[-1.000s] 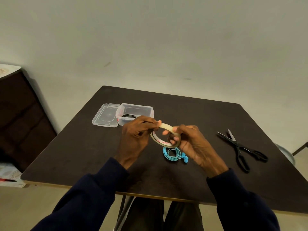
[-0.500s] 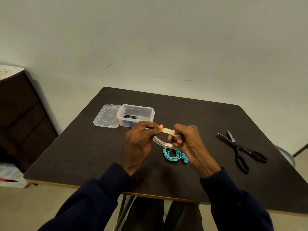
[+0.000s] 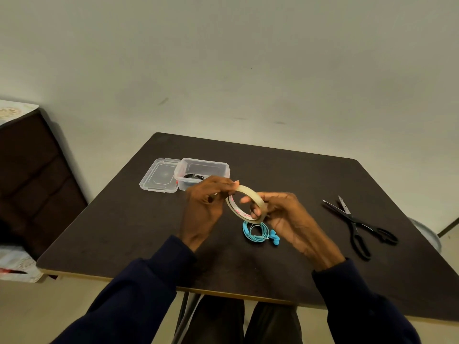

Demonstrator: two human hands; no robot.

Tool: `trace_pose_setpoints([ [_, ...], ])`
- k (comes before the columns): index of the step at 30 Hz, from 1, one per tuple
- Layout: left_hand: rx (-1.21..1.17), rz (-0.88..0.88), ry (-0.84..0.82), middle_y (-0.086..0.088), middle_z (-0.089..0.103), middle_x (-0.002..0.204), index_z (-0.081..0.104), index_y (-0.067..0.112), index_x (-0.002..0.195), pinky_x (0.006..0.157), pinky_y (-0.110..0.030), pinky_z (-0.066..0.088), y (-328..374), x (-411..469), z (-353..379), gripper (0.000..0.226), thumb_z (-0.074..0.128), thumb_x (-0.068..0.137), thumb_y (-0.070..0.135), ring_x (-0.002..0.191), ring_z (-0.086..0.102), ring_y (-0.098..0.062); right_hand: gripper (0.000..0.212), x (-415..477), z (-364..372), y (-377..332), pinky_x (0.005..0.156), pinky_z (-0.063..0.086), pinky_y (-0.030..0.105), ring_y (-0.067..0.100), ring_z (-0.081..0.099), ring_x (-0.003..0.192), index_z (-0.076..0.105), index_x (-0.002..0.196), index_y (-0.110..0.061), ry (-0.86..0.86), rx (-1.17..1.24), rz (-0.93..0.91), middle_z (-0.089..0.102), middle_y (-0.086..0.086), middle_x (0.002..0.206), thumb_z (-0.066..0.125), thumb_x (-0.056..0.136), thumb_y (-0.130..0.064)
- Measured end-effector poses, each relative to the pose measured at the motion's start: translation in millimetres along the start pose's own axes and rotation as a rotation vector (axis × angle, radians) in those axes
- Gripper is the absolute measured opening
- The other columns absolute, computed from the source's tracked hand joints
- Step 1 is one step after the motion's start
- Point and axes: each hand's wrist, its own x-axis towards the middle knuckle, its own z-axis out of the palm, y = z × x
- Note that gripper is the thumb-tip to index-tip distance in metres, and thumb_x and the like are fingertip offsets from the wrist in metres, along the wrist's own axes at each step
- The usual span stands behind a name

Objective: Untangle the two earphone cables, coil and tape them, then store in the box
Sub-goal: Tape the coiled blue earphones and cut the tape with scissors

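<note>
- You have soft, fairly dim, even room light with a yellowish-green cast
- Faint diffuse shadows lie on the dark table (image 3: 323,182) near frame centre
- Wide-angle distortion bends your frame edges; the centre is reasonably sharp

The dark brown table (image 3: 119,234) in front of me has a pale strip along its near edge. On its right side lie black-handled scissors (image 3: 352,220), blades slightly apart and pointing far-left, handles nearer me. Behind the table stands a plain off-white wall (image 3: 223,58). To my left is a dark cabinet (image 3: 32,182) with a patterned cloth (image 3: 12,111) on top. Past the table's right edge, part of a round grey object (image 3: 427,235) shows on the floor.
</note>
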Motion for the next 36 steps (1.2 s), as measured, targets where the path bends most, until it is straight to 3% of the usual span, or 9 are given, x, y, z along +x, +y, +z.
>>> trace_pose_setpoints([
  [6, -0.133, -0.246, 0.034, 0.005, 0.074, 0.11, 0.075, 0.013, 0.109, 0.086, -0.039, 0.061, -5, -4, 5, 0.023, 0.073, 0.088, 0.004, 0.104, 0.07, -0.012, 0.021, -7, -9, 10, 0.095, 0.054, 0.041, 0.025, 0.067, 0.087, 0.077, 0.105, -0.014, -0.061, -0.108, -0.066, 0.072, 0.017, 0.09, 0.065, 0.088, -0.013],
  [9, -0.04, -0.146, 0.02, 0.009, 0.067, 0.124, 0.067, 0.02, 0.121, 0.096, -0.03, 0.056, 6, -10, 6, 0.031, 0.07, 0.091, 0.011, 0.117, 0.063, -0.005, 0.022, -10, -5, 15, 0.091, 0.058, 0.036, 0.022, 0.071, 0.087, 0.076, 0.107, -0.015, 0.008, -0.21, -0.164, 0.075, 0.014, 0.09, 0.064, 0.089, -0.017],
  [12, 0.054, -0.023, -0.01, -0.006, 0.065, 0.127, 0.067, 0.013, 0.122, 0.1, -0.023, 0.051, 18, -15, 9, 0.032, 0.067, 0.091, 0.024, 0.12, 0.062, -0.011, 0.023, -13, 1, 15, 0.082, 0.058, 0.027, 0.019, 0.073, 0.083, 0.073, 0.11, -0.012, 0.052, -0.29, -0.237, 0.077, 0.008, 0.087, 0.065, 0.089, -0.015],
  [15, 0.029, -0.046, -0.005, -0.005, 0.067, 0.12, 0.068, 0.016, 0.116, 0.096, -0.024, 0.054, 25, -16, 12, 0.029, 0.069, 0.089, 0.027, 0.112, 0.065, -0.012, 0.022, -16, 1, 12, 0.081, 0.059, 0.027, 0.019, 0.074, 0.082, 0.073, 0.107, -0.012, 0.072, -0.338, -0.265, 0.078, 0.005, 0.086, 0.067, 0.086, -0.016],
  [19, -0.126, -0.19, 0.011, -0.001, 0.071, 0.111, 0.078, 0.011, 0.103, 0.09, -0.033, 0.058, 30, -11, 12, 0.019, 0.077, 0.085, 0.013, 0.106, 0.068, -0.015, 0.022, -18, -1, 12, 0.083, 0.06, 0.031, 0.024, 0.075, 0.084, 0.072, 0.111, -0.001, 0.083, -0.382, -0.26, 0.077, 0.009, 0.087, 0.068, 0.09, -0.007],
  [23, -0.184, -0.328, -0.001, -0.001, 0.074, 0.101, 0.08, 0.009, 0.096, 0.082, -0.036, 0.062, 34, -6, 13, 0.014, 0.081, 0.082, 0.01, 0.098, 0.071, -0.015, 0.02, -20, 0, 13, 0.084, 0.06, 0.034, 0.026, 0.075, 0.086, 0.074, 0.108, -0.01, 0.102, -0.415, -0.268, 0.078, 0.007, 0.087, 0.069, 0.089, -0.009],
  [27, -0.06, -0.269, 0.008, -0.002, 0.073, 0.096, 0.079, 0.009, 0.096, 0.079, -0.031, 0.061, 34, -7, 17, 0.013, 0.077, 0.086, 0.017, 0.092, 0.07, -0.013, 0.015, -21, 3, 13, 0.082, 0.06, 0.029, 0.017, 0.075, 0.085, 0.075, 0.097, -0.023, 0.125, -0.445, -0.28, 0.078, 0.002, 0.086, 0.071, 0.088, -0.012],
  [30, 0.021, -0.184, -0.034, -0.004, 0.07, 0.098, 0.075, 0.006, 0.097, 0.079, -0.027, 0.061, 32, -7, 20, 0.022, 0.072, 0.088, 0.026, 0.091, 0.069, -0.014, 0.016, -22, 3, 12, 0.078, 0.058, 0.023, 0.013, 0.075, 0.083, 0.075, 0.096, -0.024, 0.135, -0.455, -0.281, 0.078, 0.001, 0.086, 0.071, 0.088, -0.01],
  [36, 0.202, -0.134, -0.14, -0.006, 0.061, 0.104, 0.065, 0.009, 0.099, 0.079, -0.009, 0.05, 21, -6, 30, 0.015, 0.072, 0.09, 0.018, 0.091, 0.057, -0.009, 0.02, -23, 1, 17, 0.081, 0.058, 0.024, 0.013, 0.075, 0.086, 0.073, 0.107, -0.016, 0.161, -0.452, -0.275, 0.078, 0.001, 0.088, 0.07, 0.088, -0.008],
])
